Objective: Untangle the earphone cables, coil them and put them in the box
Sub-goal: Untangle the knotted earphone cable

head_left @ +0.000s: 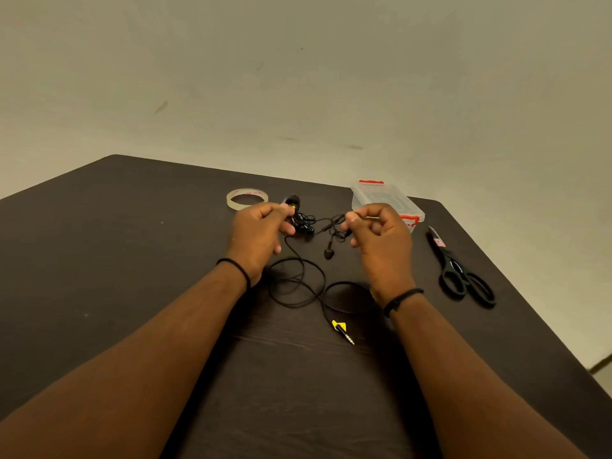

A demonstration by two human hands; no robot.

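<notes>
My left hand (pixel 261 231) pinches a knotted bundle; my right hand (pixel 377 233) pinches the cable (pixel 298 283), mid-frame. Slack loops and the plug (pixel 342 332) lie below centre. The box (pixel 385 200) sits closed, upper right. I should tease the knot gently, not tug.

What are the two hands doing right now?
Left hand: pinching the tangled earphone cables.
Right hand: pinching the same cables.

On the surface (pixel 132 293), the cables (pixel 298 283) lie mid-table. Behind them to the left sits the tape (pixel 247 199), behind to the right the box (pixel 385 200); the scissors (pixel 460 270) lie right of the cables.
</notes>
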